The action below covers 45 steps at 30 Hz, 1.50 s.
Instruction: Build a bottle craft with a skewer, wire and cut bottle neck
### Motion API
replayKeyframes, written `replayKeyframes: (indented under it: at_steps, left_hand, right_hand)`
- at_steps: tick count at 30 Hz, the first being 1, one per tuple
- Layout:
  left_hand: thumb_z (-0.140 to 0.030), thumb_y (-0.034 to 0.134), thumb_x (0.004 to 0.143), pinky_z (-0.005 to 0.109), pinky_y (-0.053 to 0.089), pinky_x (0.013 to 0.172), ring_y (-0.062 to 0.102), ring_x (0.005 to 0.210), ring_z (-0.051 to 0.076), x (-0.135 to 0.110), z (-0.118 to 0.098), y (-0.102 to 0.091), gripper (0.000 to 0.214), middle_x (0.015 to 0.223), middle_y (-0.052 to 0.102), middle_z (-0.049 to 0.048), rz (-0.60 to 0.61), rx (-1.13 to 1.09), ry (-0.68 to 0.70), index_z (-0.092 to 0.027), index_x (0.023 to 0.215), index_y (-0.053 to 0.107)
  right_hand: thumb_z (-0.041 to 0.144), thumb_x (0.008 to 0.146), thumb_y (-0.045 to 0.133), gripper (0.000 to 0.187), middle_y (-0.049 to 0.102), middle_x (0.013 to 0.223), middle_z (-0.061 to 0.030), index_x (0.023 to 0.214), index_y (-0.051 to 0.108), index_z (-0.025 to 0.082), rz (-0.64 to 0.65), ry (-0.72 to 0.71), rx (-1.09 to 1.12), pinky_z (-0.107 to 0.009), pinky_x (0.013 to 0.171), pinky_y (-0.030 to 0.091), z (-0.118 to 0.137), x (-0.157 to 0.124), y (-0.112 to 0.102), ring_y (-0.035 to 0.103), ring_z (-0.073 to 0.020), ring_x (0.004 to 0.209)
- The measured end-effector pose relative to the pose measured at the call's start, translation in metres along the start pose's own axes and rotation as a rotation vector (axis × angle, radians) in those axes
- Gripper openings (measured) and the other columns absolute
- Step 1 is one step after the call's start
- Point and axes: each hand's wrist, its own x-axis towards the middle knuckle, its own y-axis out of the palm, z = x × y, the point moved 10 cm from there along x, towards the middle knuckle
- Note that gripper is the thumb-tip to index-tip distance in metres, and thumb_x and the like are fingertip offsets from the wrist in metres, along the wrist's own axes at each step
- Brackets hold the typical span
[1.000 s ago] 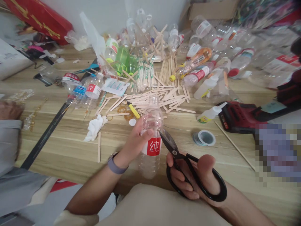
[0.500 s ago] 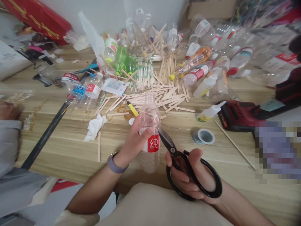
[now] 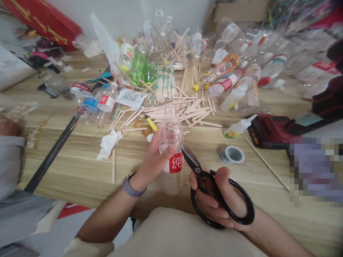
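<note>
A clear plastic bottle (image 3: 171,184) with a red and white label stands upright in front of me, its neck without a cap. My left hand (image 3: 155,157) is wrapped around its upper half, thumb across the front. In my right hand (image 3: 214,200) is a pair of black-handled scissors (image 3: 197,167), with fingers and thumb through the large loops. The blade tips touch or nearly touch the bottle's right side, just above the label. Whether they have pierced the plastic I cannot tell.
Craft sticks (image 3: 198,105) lie scattered behind the bottle, beside a yellow marker (image 3: 151,123). A wire spool (image 3: 232,155), glue bottle (image 3: 238,127) and red power tool (image 3: 268,130) lie to the right. Several plastic bottles crowd the back. Another person's sleeve (image 3: 10,160) is at left.
Hardly anything differs. The scissors and my right hand have shifted very slightly to the right; my left hand keeps its hold on the bottle.
</note>
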Motion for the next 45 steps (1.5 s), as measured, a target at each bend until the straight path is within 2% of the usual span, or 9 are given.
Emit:
replayKeyframes:
  at_steps: [12, 16, 21, 26, 32, 35, 41, 43, 45]
  left_hand:
    - [-0.044, 0.072, 0.081, 0.047, 0.046, 0.104, 0.057, 0.124, 0.031, -0.003, -0.003, 0.002, 0.066, 0.128, 0.063, 0.01, 0.015, -0.009, -0.009, -0.024, 0.137, 0.044]
    - [-0.043, 0.073, 0.081, 0.046, 0.048, 0.101, 0.059, 0.121, 0.031, -0.003, -0.003, 0.002, 0.067, 0.126, 0.064, 0.0103, 0.015, -0.016, 0.001, -0.024, 0.137, 0.043]
    - [-0.049, 0.072, 0.08, 0.049, 0.043, 0.107, 0.053, 0.129, 0.033, -0.003, -0.005, 0.003, 0.07, 0.135, 0.059, 0.0127, 0.0, -0.012, -0.009, -0.022, 0.137, 0.043]
    - [-0.054, 0.071, 0.079, 0.048, 0.041, 0.109, 0.057, 0.124, 0.031, -0.003, -0.009, 0.003, 0.068, 0.13, 0.063, 0.0117, -0.007, 0.016, 0.016, -0.021, 0.134, 0.049]
    - [-0.053, 0.065, 0.085, 0.048, 0.037, 0.112, 0.053, 0.129, 0.031, -0.001, -0.003, 0.005, 0.061, 0.135, 0.06, 0.0111, 0.05, 0.041, -0.011, -0.021, 0.134, 0.051]
    - [-0.052, 0.064, 0.085, 0.047, 0.037, 0.112, 0.052, 0.13, 0.031, 0.0, -0.002, 0.006, 0.06, 0.137, 0.059, 0.0108, 0.077, 0.027, -0.013, -0.021, 0.135, 0.051]
    - [-0.055, 0.068, 0.082, 0.042, 0.044, 0.103, 0.057, 0.124, 0.031, -0.003, 0.005, 0.014, 0.063, 0.132, 0.063, 0.01, 0.142, -0.138, -0.157, -0.022, 0.134, 0.055]
    - [-0.056, 0.07, 0.079, 0.039, 0.048, 0.096, 0.062, 0.117, 0.031, -0.005, 0.006, 0.019, 0.064, 0.124, 0.067, 0.0103, 0.176, -0.206, -0.209, -0.021, 0.13, 0.057]
    - [-0.056, 0.072, 0.077, 0.037, 0.051, 0.09, 0.065, 0.109, 0.03, -0.006, 0.008, 0.022, 0.065, 0.114, 0.071, 0.0103, 0.199, -0.253, -0.255, -0.02, 0.129, 0.057]
  right_hand:
    - [0.081, 0.069, 0.059, 0.062, 0.037, 0.048, 0.0132, 0.085, 0.055, 0.021, 0.046, -0.001, 0.047, -0.007, 0.024, 0.026, 0.0, 0.003, 0.008, 0.016, 0.0013, 0.028]
    - [0.079, 0.071, 0.059, 0.061, 0.038, 0.047, 0.0136, 0.084, 0.054, 0.02, 0.022, -0.031, 0.052, -0.008, 0.024, 0.027, 0.001, 0.003, 0.005, 0.016, 0.0012, 0.027]
    - [0.082, 0.072, 0.055, 0.063, 0.038, 0.047, 0.0135, 0.084, 0.054, 0.02, -0.03, -0.074, -0.025, -0.008, 0.024, 0.026, 0.003, 0.001, 0.001, 0.018, 0.0008, 0.026]
    - [0.081, 0.075, 0.052, 0.062, 0.039, 0.047, 0.013, 0.086, 0.055, 0.02, -0.037, -0.118, -0.057, -0.009, 0.024, 0.025, 0.006, 0.0, 0.001, 0.019, 0.0001, 0.026]
    - [0.077, 0.082, 0.047, 0.059, 0.038, 0.049, 0.0122, 0.089, 0.059, 0.019, -0.057, -0.172, -0.121, -0.009, 0.026, 0.025, 0.008, -0.001, -0.003, 0.019, -0.0001, 0.028]
    - [0.077, 0.084, 0.044, 0.06, 0.038, 0.049, 0.0121, 0.091, 0.058, 0.019, -0.066, -0.199, -0.197, -0.01, 0.027, 0.023, 0.01, -0.003, -0.006, 0.021, -0.0005, 0.028]
    - [0.081, 0.079, 0.049, 0.064, 0.037, 0.049, 0.0118, 0.089, 0.054, 0.018, -0.162, -0.193, -0.544, -0.013, 0.029, 0.02, 0.019, -0.008, -0.014, 0.023, -0.0016, 0.03]
    - [0.084, 0.074, 0.052, 0.068, 0.037, 0.05, 0.0109, 0.088, 0.053, 0.018, -0.221, -0.172, -0.675, -0.015, 0.033, 0.024, 0.023, -0.012, -0.019, 0.027, -0.0028, 0.034]
    - [0.088, 0.068, 0.052, 0.073, 0.038, 0.055, 0.0091, 0.088, 0.054, 0.018, -0.252, -0.167, -0.753, -0.017, 0.04, 0.036, 0.027, -0.015, -0.023, 0.035, -0.0054, 0.042]
